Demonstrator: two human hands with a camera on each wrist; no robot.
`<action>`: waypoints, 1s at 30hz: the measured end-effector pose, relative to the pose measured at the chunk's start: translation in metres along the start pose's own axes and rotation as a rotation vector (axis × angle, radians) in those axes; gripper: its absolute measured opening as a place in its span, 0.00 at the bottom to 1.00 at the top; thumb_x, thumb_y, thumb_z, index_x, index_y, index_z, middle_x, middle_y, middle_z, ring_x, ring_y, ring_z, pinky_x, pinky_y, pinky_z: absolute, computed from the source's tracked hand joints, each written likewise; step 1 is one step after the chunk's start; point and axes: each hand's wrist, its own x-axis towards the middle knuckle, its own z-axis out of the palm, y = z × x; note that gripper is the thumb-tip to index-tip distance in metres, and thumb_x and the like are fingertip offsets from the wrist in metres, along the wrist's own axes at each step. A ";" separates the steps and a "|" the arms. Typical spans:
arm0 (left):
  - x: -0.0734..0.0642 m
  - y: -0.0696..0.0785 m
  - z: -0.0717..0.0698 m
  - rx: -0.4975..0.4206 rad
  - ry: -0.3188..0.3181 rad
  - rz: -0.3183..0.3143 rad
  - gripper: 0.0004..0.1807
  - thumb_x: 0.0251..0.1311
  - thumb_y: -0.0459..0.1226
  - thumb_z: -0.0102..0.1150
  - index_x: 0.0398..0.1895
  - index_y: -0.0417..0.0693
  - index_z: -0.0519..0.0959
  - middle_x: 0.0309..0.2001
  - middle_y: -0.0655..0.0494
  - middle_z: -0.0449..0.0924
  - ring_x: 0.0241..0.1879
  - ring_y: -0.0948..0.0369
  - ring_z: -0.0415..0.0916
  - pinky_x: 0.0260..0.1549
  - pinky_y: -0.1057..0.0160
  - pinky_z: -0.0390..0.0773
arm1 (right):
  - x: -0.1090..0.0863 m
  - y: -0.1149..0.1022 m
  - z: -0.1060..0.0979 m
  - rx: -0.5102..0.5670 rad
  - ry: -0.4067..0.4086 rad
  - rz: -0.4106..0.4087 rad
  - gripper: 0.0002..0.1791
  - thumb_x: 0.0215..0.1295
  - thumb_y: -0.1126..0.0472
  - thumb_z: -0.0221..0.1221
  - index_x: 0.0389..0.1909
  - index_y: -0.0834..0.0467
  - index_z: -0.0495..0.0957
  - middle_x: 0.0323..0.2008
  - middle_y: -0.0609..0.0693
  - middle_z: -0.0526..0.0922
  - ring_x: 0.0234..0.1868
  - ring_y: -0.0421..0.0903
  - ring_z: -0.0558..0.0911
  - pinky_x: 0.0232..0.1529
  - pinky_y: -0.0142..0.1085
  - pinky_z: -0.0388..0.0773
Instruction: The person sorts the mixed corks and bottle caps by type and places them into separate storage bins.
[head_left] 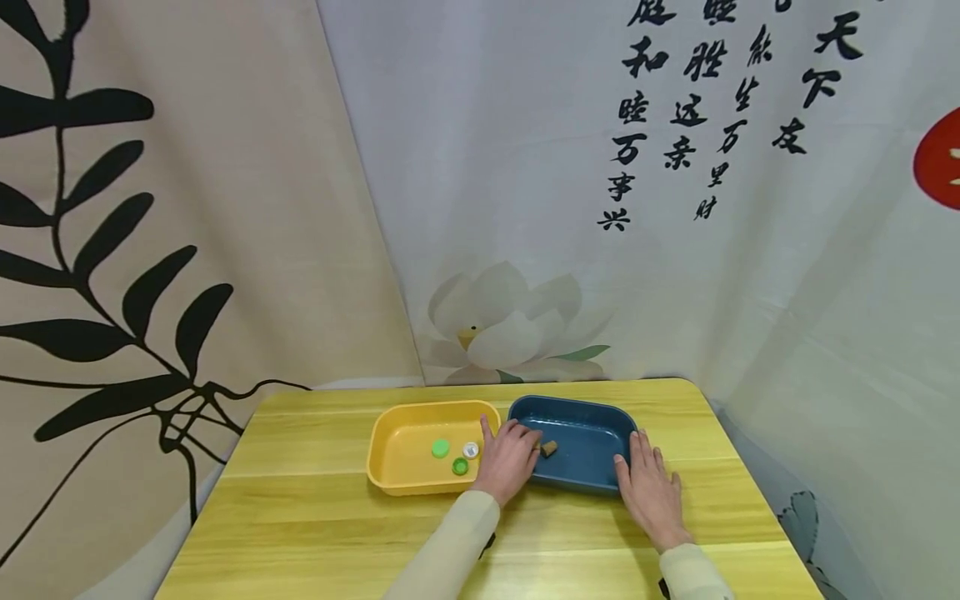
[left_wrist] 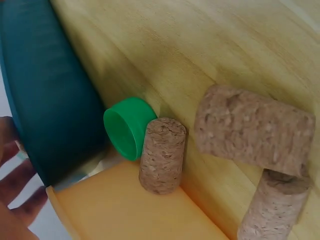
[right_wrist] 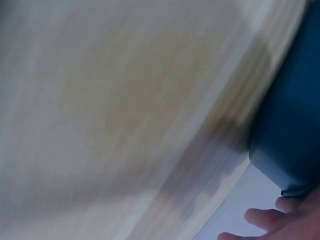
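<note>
Legible on curtain (head_left: 517, 150): 和睦万事兴. With left hand (head_left: 508, 462) over blue tray (head_left: 588, 442), beside cork (head_left: 550, 448); cannot tell spread or hold. With right hand (head_left: 651, 492), fingers extended, touching tray only. Alongside: yellow tray (head_left: 405, 442), caps (head_left: 460, 467).

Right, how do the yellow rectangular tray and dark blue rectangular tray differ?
Contents: the yellow rectangular tray holds two round green caps and a round white cap; the dark blue rectangular tray holds at least one brown cork. Position: the yellow tray lies left, the blue tray right. Both sit on the wood-grain table.
</note>
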 end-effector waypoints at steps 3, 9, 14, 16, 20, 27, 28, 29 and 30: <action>0.000 0.000 0.003 0.041 -0.025 -0.022 0.14 0.66 0.49 0.69 0.54 0.64 0.87 0.51 0.63 0.87 0.62 0.53 0.78 0.66 0.23 0.56 | 0.001 -0.002 0.002 0.003 -0.005 0.000 0.39 0.85 0.43 0.38 0.82 0.66 0.48 0.82 0.65 0.47 0.77 0.72 0.54 0.64 0.81 0.48; -0.003 -0.003 0.003 0.007 -0.044 -0.038 0.17 0.66 0.50 0.69 0.58 0.64 0.86 0.67 0.55 0.77 0.69 0.49 0.71 0.66 0.23 0.54 | 0.001 -0.005 0.004 -0.001 -0.002 -0.003 0.38 0.85 0.43 0.38 0.82 0.66 0.49 0.81 0.64 0.49 0.77 0.72 0.54 0.64 0.80 0.49; -0.012 -0.007 0.000 -0.057 0.015 -0.011 0.20 0.67 0.49 0.69 0.61 0.62 0.84 0.72 0.51 0.72 0.71 0.47 0.69 0.67 0.25 0.58 | 0.000 -0.005 0.003 -0.010 0.002 -0.008 0.37 0.85 0.45 0.39 0.82 0.66 0.49 0.81 0.64 0.49 0.77 0.72 0.55 0.64 0.80 0.50; -0.017 -0.009 -0.002 -0.076 0.044 0.007 0.23 0.66 0.49 0.69 0.63 0.61 0.83 0.72 0.51 0.71 0.71 0.47 0.69 0.67 0.27 0.61 | 0.000 -0.005 0.003 -0.011 0.001 -0.009 0.38 0.85 0.45 0.39 0.81 0.66 0.49 0.81 0.65 0.49 0.77 0.73 0.55 0.64 0.80 0.50; -0.030 -0.011 -0.010 -0.107 0.072 0.036 0.28 0.66 0.50 0.69 0.69 0.58 0.78 0.74 0.50 0.69 0.71 0.47 0.69 0.68 0.32 0.63 | 0.000 -0.003 0.003 -0.011 0.004 -0.015 0.38 0.85 0.45 0.40 0.81 0.67 0.50 0.81 0.65 0.50 0.76 0.73 0.56 0.63 0.80 0.51; -0.055 -0.015 -0.027 -0.141 0.082 0.078 0.33 0.67 0.53 0.68 0.73 0.57 0.74 0.76 0.50 0.65 0.73 0.48 0.66 0.70 0.34 0.62 | 0.000 0.000 0.002 -0.013 -0.010 -0.009 0.38 0.85 0.44 0.38 0.82 0.67 0.48 0.81 0.65 0.48 0.77 0.73 0.54 0.64 0.80 0.50; -0.058 -0.016 -0.029 -0.138 0.083 0.082 0.34 0.66 0.53 0.68 0.73 0.57 0.74 0.76 0.50 0.65 0.73 0.48 0.66 0.70 0.34 0.63 | 0.000 0.001 0.002 -0.013 -0.014 -0.007 0.38 0.85 0.44 0.38 0.82 0.66 0.47 0.82 0.65 0.47 0.77 0.73 0.54 0.64 0.80 0.49; -0.062 -0.018 -0.031 -0.132 0.084 0.084 0.34 0.65 0.54 0.68 0.73 0.57 0.73 0.76 0.50 0.65 0.73 0.49 0.66 0.69 0.35 0.64 | 0.000 0.001 0.002 -0.016 -0.016 -0.006 0.38 0.85 0.44 0.38 0.82 0.66 0.47 0.82 0.65 0.47 0.77 0.73 0.53 0.64 0.80 0.49; -0.066 -0.019 -0.033 -0.127 0.081 0.084 0.35 0.65 0.54 0.68 0.74 0.58 0.73 0.76 0.50 0.65 0.73 0.49 0.66 0.69 0.35 0.65 | 0.000 0.001 0.001 -0.017 -0.018 -0.007 0.38 0.85 0.44 0.37 0.82 0.66 0.47 0.82 0.65 0.46 0.77 0.73 0.53 0.64 0.80 0.49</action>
